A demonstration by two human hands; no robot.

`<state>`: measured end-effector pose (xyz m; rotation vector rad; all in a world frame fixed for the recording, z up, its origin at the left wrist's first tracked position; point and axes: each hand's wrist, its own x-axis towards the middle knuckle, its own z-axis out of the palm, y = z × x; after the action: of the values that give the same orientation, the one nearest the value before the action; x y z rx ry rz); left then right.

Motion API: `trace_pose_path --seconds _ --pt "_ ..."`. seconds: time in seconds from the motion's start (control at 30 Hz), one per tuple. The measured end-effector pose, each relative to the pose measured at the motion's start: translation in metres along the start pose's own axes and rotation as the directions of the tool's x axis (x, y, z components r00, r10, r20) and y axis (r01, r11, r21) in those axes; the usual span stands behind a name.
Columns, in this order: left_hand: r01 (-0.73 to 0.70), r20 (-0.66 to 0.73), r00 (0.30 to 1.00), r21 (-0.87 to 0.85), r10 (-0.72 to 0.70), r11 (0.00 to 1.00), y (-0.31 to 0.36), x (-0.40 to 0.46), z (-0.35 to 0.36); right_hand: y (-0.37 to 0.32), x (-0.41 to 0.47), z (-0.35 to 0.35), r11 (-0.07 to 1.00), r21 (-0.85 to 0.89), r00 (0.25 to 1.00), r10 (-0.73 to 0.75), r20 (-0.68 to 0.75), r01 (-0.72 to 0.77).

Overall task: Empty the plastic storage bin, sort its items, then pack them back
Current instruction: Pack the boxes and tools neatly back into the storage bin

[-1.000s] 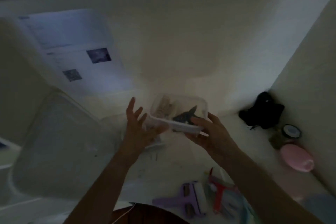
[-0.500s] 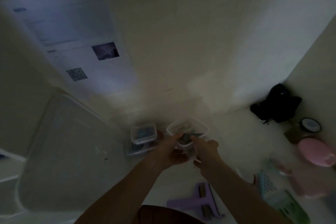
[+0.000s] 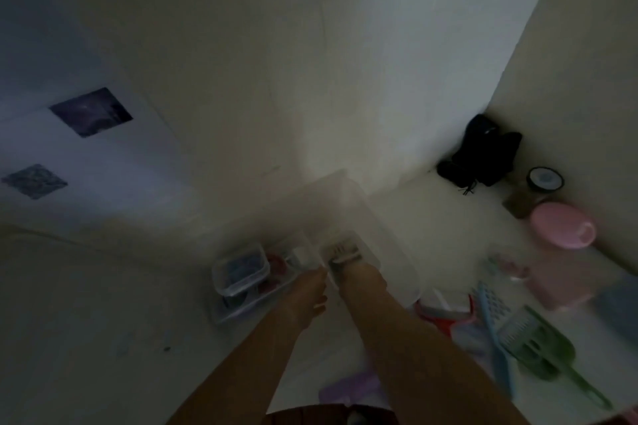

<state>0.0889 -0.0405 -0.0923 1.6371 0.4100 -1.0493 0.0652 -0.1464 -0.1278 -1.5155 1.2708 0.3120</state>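
Both hands, left hand [image 3: 312, 290] and right hand [image 3: 359, 278], lower a small clear plastic tub [image 3: 341, 252] into the large clear plastic storage bin [image 3: 397, 272]; finger pose too blurred to tell. Beside the bin, a green plastic scoop [image 3: 538, 345] and a pink round bowl [image 3: 562, 229] remain unpacked.

Two bare forearms — no sleeves, no rings visible on either.

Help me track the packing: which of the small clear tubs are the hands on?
The right-hand small tub, holding pale items, under both hands. The other tub, lidded with dark bluish contents, sits untouched to its left.
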Motion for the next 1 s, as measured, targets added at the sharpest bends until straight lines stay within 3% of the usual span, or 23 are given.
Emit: trace_pose_path --seconds 0.03,0.17,0.27,0.4,0.47,0.5,0.57,0.63,0.7,0.8,0.9,1.0 --pt "-0.027 -0.017 0.999 0.034 0.028 0.999 -0.002 0.005 -0.001 -0.003 0.001 0.002 0.997 0.07 0.999 0.02 -0.051 -0.016" --pt "-0.099 -0.047 0.993 0.108 0.105 0.989 -0.008 0.007 -0.003 -0.004 0.003 -0.003 0.982 -0.113 0.988 -0.156 -0.02 0.153" --pt "-0.119 -0.048 0.991 0.129 0.126 0.985 -0.006 0.001 -0.001 -0.008 -0.001 -0.016 0.996 -0.086 0.998 -0.02 0.064 0.025" --pt "-0.237 -0.107 0.96 0.19 0.26 0.953 0.004 -0.011 0.014 -0.027 -0.034 -0.05 0.982 0.19 0.993 -0.041 0.11 0.019" --pt "-0.316 -0.14 0.917 0.314 0.373 0.895 0.017 -0.025 0.033 -0.031 -0.059 -0.07 0.87 0.493 0.995 -0.072 0.075 0.026" --pt "-0.38 -0.142 0.878 0.374 0.457 0.846 0.026 -0.032 0.044 -0.031 -0.072 -0.081 0.866 0.495 0.994 -0.102 0.04 0.069" --pt "-0.553 -0.057 0.781 0.402 0.622 0.73 0.035 -0.043 0.07 -0.022 -0.085 -0.103 0.776 0.613 0.985 -0.173 -0.017 0.147" --pt "-0.63 0.032 0.735 0.4 0.677 0.665 0.039 -0.048 0.095 0.002 -0.083 -0.129 0.69 0.687 0.965 -0.255 -0.064 0.228" --pt "-0.645 0.093 0.748 0.339 0.658 0.685 0.037 -0.053 0.123 0.034 -0.077 -0.169 0.639 0.73 0.968 -0.213 -0.135 0.243" --pt "-0.695 0.171 0.702 0.379 0.692 0.611 0.026 -0.061 0.162 0.09 -0.06 -0.234 0.639 0.745 0.975 -0.036 -0.219 0.191" --pt "-0.678 0.217 0.723 0.404 0.656 0.613 0.006 -0.058 0.193 0.138 -0.048 -0.281 0.712 0.699 0.974 0.105 -0.199 0.066" --pt "-0.626 0.226 0.769 0.453 0.598 0.635 -0.01 -0.055 0.222 0.17 -0.037 -0.308 0.71 0.704 0.98 0.126 -0.157 0.021"
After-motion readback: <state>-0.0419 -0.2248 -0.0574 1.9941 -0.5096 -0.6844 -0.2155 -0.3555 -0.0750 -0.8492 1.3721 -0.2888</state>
